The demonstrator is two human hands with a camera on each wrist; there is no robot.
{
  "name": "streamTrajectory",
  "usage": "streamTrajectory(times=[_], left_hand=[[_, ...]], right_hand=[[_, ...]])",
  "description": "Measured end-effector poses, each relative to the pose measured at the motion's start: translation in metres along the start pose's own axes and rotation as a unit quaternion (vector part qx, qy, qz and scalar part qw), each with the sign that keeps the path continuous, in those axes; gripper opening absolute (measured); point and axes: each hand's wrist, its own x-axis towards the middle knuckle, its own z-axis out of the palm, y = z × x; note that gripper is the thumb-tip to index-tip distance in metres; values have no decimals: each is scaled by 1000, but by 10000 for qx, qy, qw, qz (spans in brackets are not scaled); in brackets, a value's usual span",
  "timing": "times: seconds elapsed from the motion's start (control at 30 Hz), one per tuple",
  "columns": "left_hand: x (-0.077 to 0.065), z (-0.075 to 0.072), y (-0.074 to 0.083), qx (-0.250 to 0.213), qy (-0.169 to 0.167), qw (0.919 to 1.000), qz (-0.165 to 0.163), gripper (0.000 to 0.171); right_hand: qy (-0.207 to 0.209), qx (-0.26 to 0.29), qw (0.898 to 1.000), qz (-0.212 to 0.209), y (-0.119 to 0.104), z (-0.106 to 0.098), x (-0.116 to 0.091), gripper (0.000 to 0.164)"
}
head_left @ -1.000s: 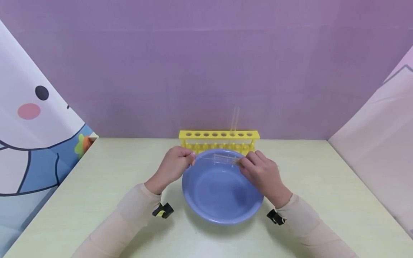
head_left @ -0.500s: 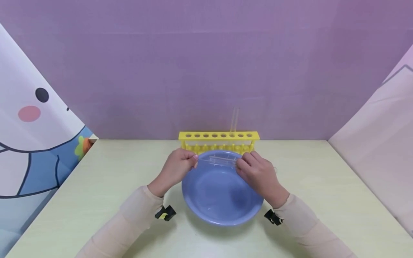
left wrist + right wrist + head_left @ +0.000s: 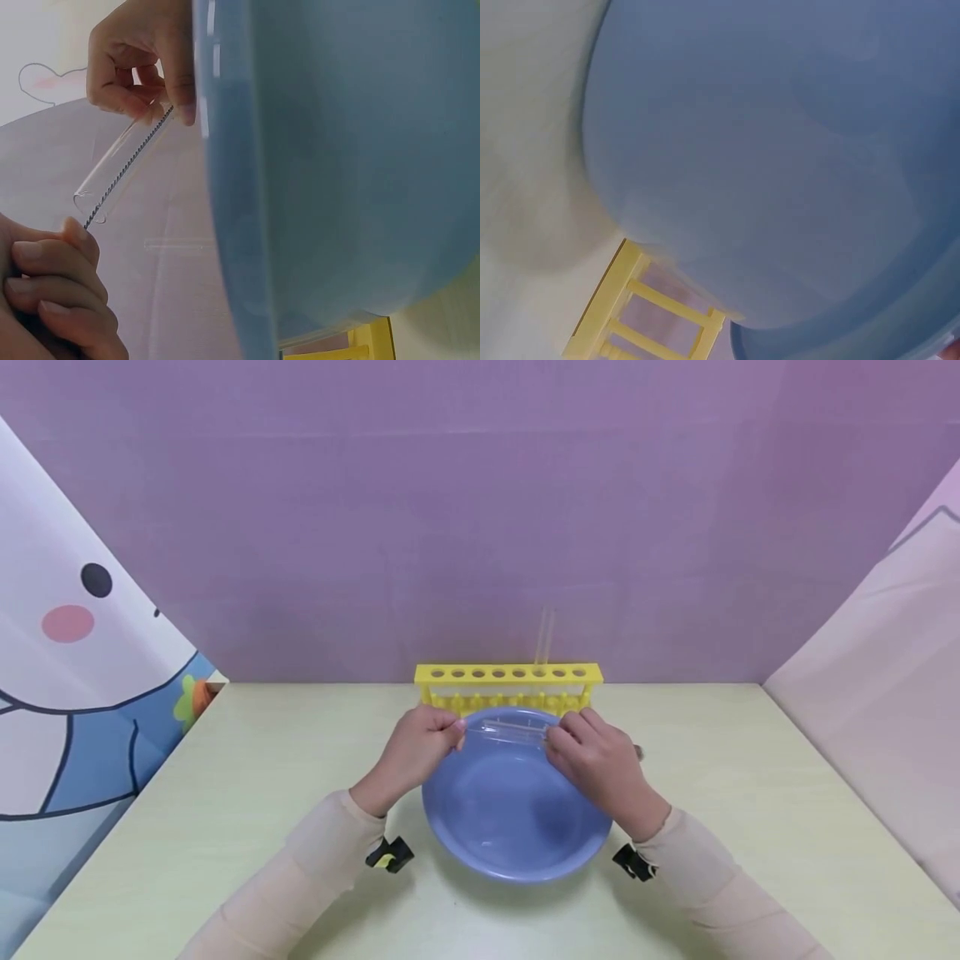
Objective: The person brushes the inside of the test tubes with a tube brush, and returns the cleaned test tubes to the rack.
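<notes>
Over the far part of a blue basin, both hands meet at a clear test tube. My right hand grips it with curled fingers, its mouth facing left. My left hand pinches the twisted-wire handle of a tube brush. In the left wrist view the wire runs through the mouth and along the tube up to the right hand, with the left fingertips close to the mouth. The right fingers hide the tube's other end; a small brownish tip shows past them.
Behind the basin stands a yellow test tube rack with a row of holes and pegs. One clear tube stands upright in it. A purple cloth backdrop rises at the table's far edge.
The left hand has moved right, toward the tube's mouth, so less wire shows outside. The tube has shifted slightly left with the right hand, and a brownish tip now shows at that hand's right.
</notes>
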Motion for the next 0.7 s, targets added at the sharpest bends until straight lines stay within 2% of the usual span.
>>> streamTrajectory(times=[0.07,0.13,0.17,0.23,0.3,0.33,0.43,0.6,0.7], left_hand=[[0,0,-1,-2,1,10000,34,38],[-1,-1,-1,2,-8,10000,77,38],[-1,-1,-1,13,-9,9999,99,38],[-1,-2,-1,-1,-15,9999,136,38],[-1,-4,-2,1,-25,9998,195,37],[-1,-4,-2,1,-30,9997,229,37],[-2,-5,-4,44,-8,9994,347,36],[-3,-7,-4,188,90,9983,537,35],[-3,-8,-4,276,185,9965,763,35]], right_hand=[[122,15,9999,-57,0,1,1,6],[246,28,9996,-110,0,1,2,5],[269,53,9996,-108,1,1,2,10],[276,84,9995,-89,1,1,3,17],[247,86,9996,-54,2,1,3,12],[199,88,9998,-19,2,1,3,15],[123,112,9999,15,3,0,2,5],[103,297,9995,48,5,-2,3,15],[185,443,9988,28,7,-2,4,21]])
